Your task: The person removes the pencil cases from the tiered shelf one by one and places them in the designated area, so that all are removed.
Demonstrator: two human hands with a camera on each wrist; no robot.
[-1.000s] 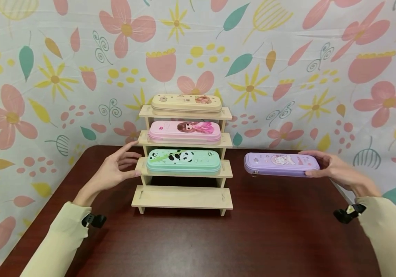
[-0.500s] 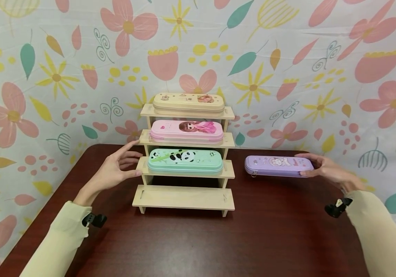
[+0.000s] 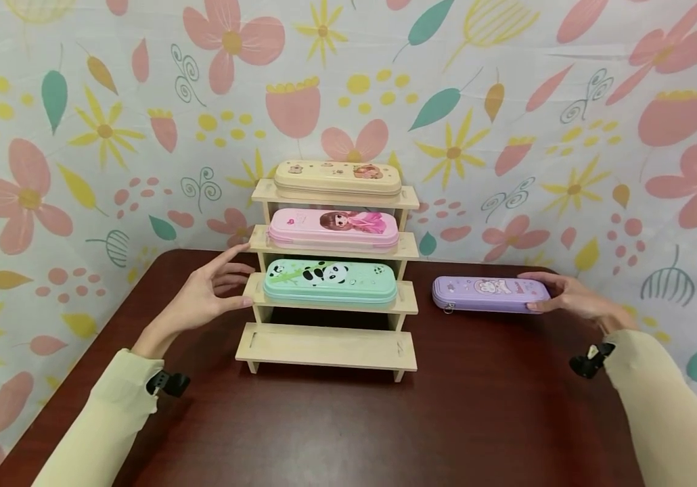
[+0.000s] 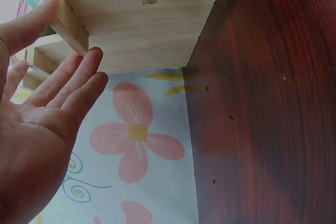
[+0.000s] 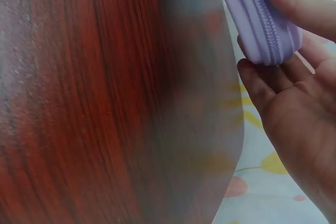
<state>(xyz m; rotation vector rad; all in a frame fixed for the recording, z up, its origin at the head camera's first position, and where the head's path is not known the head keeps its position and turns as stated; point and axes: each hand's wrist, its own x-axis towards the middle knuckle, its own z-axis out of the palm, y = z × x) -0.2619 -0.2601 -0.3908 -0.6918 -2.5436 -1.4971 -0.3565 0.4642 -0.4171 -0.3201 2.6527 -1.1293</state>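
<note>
A pale wooden stepped rack [image 3: 327, 346] stands on the dark red-brown table. Its three upper tiers each bear a zip pencil case: cream [image 3: 338, 179] on top, pink with a doll picture [image 3: 333, 228] below, then mint-green with pandas [image 3: 330, 282]. On the rack's left side, my left hand [image 3: 205, 291] touches the wood with thumb and fingertips, its fingers fairly straight. My right hand [image 3: 574, 297] grips the right end of a purple pencil case [image 3: 491, 294], thumb in front and fingers behind. Whether this case touches the table cannot be told. Its zip [image 5: 265, 22] shows in the right wrist view.
The rack's lowest tier shows bare wood. Behind the table [image 3: 348, 426] hangs a white cloth [image 3: 373, 61] printed with flowers and leaves. The table's right edge runs close by my right hand.
The purple pencil case, held in my right hand, has come slightly left and appears lower and a little farther from me. My left hand stays at the rack. The head view has shifted slightly.
</note>
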